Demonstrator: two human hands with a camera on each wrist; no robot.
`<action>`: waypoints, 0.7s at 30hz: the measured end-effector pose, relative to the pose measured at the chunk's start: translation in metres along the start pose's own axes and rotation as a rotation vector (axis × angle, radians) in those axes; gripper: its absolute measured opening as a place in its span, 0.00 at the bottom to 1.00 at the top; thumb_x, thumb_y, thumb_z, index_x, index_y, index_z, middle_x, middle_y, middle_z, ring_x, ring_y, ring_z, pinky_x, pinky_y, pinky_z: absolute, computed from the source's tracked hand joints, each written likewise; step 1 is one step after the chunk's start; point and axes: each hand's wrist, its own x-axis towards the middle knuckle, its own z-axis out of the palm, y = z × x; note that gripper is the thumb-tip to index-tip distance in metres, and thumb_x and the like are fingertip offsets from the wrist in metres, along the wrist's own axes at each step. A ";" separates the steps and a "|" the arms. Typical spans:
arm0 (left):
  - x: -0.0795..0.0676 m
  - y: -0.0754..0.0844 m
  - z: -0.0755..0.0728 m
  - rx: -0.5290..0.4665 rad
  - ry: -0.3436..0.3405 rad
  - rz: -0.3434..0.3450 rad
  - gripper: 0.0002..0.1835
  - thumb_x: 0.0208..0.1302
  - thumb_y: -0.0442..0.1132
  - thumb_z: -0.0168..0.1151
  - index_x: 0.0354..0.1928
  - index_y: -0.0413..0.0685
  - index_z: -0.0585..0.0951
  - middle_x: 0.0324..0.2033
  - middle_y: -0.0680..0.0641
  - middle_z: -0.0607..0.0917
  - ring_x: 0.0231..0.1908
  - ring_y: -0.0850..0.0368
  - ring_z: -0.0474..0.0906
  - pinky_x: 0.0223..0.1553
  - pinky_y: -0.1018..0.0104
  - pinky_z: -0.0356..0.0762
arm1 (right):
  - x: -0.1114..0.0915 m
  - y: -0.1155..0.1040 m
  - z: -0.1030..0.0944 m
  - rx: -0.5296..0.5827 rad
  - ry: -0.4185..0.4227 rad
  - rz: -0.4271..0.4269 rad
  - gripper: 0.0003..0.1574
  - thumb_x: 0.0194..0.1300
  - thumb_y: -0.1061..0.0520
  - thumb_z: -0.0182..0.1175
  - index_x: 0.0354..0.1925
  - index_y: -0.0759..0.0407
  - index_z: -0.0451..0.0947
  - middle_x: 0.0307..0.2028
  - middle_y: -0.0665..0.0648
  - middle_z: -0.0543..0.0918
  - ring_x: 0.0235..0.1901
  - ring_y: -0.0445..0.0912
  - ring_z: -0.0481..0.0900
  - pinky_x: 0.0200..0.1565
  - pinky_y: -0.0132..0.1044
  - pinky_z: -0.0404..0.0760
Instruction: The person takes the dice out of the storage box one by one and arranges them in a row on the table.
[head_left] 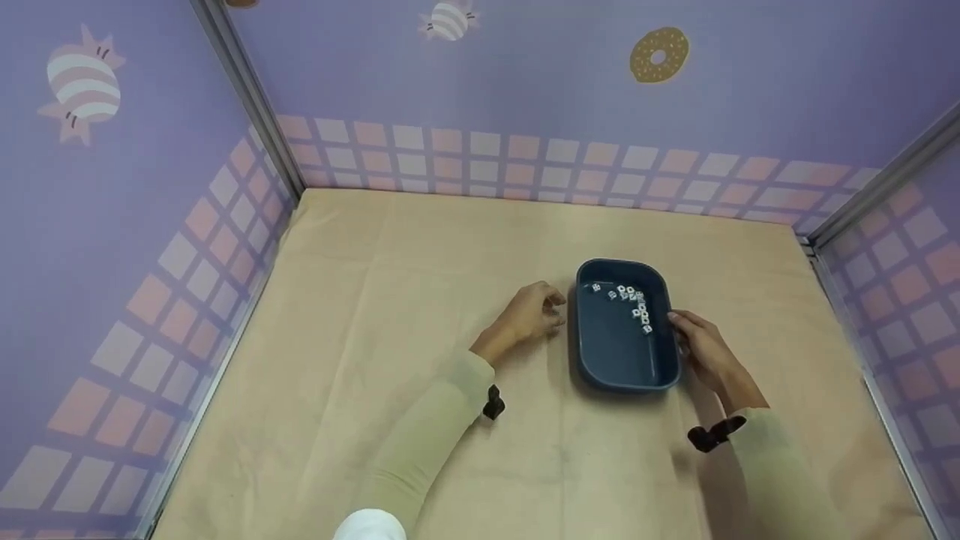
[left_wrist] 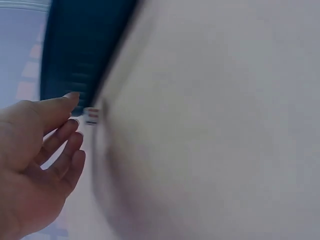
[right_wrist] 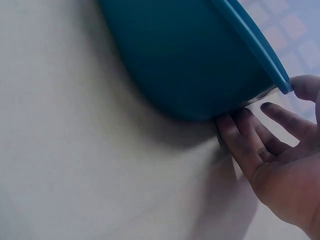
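Observation:
A dark blue rectangular tray (head_left: pixel 615 349) with rounded corners is on the right half of the cloth. Inside it, several small white dice (head_left: pixel 643 316) are grouped toward the far and right sides. My right hand (head_left: pixel 711 354) holds the tray by its right wall. In the right wrist view its thumb (right_wrist: pixel 305 86) is at the rim and the other fingers are low against the outer side. Left of the tray, my left hand (head_left: pixel 527 315) has loosely bent fingers and holds nothing. A small white patch (left_wrist: pixel 91 115) shows past its fingertips in the left wrist view.
A beige cloth (head_left: pixel 420 300) with faint creases covers the table. Purple panels with pink and white squares (head_left: pixel 480 157) enclose it at the back and both sides. Metal posts (head_left: pixel 251 97) stand at the corners.

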 end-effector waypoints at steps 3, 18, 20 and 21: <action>0.001 0.017 -0.009 0.000 0.031 0.007 0.19 0.72 0.37 0.71 0.61 0.41 0.83 0.55 0.47 0.82 0.58 0.52 0.79 0.59 0.67 0.78 | -0.001 0.001 0.001 -0.012 0.001 0.005 0.37 0.83 0.43 0.55 0.76 0.64 0.64 0.38 0.44 0.74 0.36 0.39 0.67 0.38 0.33 0.69; 0.022 0.087 0.039 -0.024 0.141 0.168 0.22 0.70 0.43 0.74 0.62 0.45 0.84 0.53 0.49 0.81 0.54 0.56 0.81 0.54 0.78 0.73 | 0.004 0.003 -0.002 0.027 -0.007 0.025 0.39 0.84 0.45 0.54 0.80 0.65 0.58 0.40 0.45 0.74 0.36 0.38 0.68 0.37 0.30 0.71; 0.025 0.090 0.051 -0.002 0.119 0.170 0.23 0.69 0.44 0.75 0.62 0.45 0.84 0.52 0.50 0.81 0.53 0.57 0.81 0.53 0.79 0.73 | 0.005 0.003 -0.001 0.035 -0.007 0.024 0.39 0.84 0.46 0.54 0.79 0.66 0.59 0.40 0.44 0.75 0.37 0.38 0.69 0.38 0.29 0.72; 0.027 0.092 0.057 0.008 0.100 0.170 0.23 0.69 0.44 0.75 0.62 0.44 0.84 0.52 0.49 0.81 0.53 0.57 0.81 0.53 0.79 0.73 | 0.004 0.003 -0.001 0.037 -0.006 0.024 0.38 0.84 0.46 0.54 0.79 0.65 0.60 0.41 0.44 0.75 0.37 0.37 0.69 0.38 0.29 0.72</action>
